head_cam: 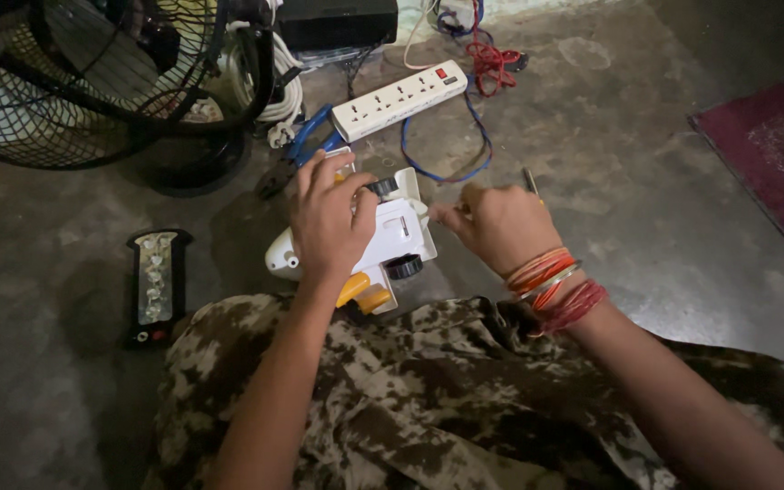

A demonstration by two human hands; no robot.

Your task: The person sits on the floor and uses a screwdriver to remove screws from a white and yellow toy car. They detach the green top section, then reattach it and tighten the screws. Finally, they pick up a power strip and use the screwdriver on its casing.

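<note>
My left hand (328,218) rests on top of a white and yellow toy vehicle (392,240) with black wheels, gripping it against the floor in front of my knees. My right hand (496,222), with red and orange bangles and thread at the wrist, is closed around a thin tool, likely a screwdriver (530,180), whose tip seems to touch the toy's right side. The tool's tip is hidden by my fingers. My lap is covered in camouflage-patterned cloth (428,390).
A white power strip (398,99) lies beyond the toy, with blue and red wires (483,63) around it. Blue-handled pliers (297,150) lie by a black floor fan (93,82). A black rectangular light unit (156,286) lies at left. A red rug (773,145) is at right.
</note>
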